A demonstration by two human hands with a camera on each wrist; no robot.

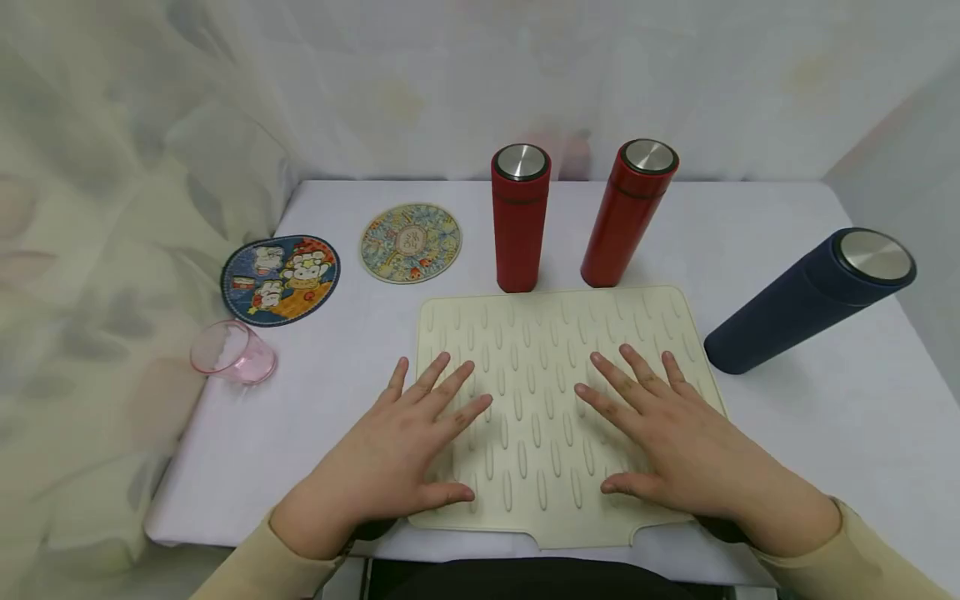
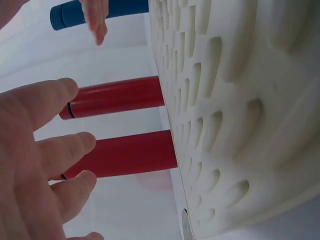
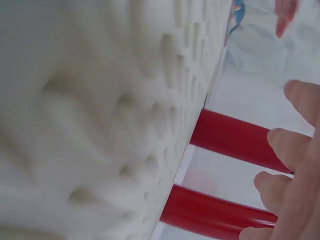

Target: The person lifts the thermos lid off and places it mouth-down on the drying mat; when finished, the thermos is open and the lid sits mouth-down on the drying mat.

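A cream mat with raised oval ridges (image 1: 525, 417) lies at the front middle of the table. Over its left part my left hand (image 1: 405, 446) is spread, palm down, holding nothing. My right hand (image 1: 675, 446) is spread in the same way above the mat's right part, also holding nothing. In both wrist views a gap shows between the fingers and the mat. Two red flasks with steel-topped lids, one (image 1: 519, 229) nearer the middle and one (image 1: 626, 217) to its right, stand just behind the mat. Right of the mat stands a dark blue flask (image 1: 798, 308).
To the left, a pink clear glass (image 1: 243, 354) stands near the table edge. Behind it lies a blue oval coaster with cartoon figures (image 1: 281, 281), and a round patterned coaster (image 1: 411, 243) lies further right. A pale curtain (image 1: 90, 292) hangs along the left side of the white table (image 1: 300, 450).
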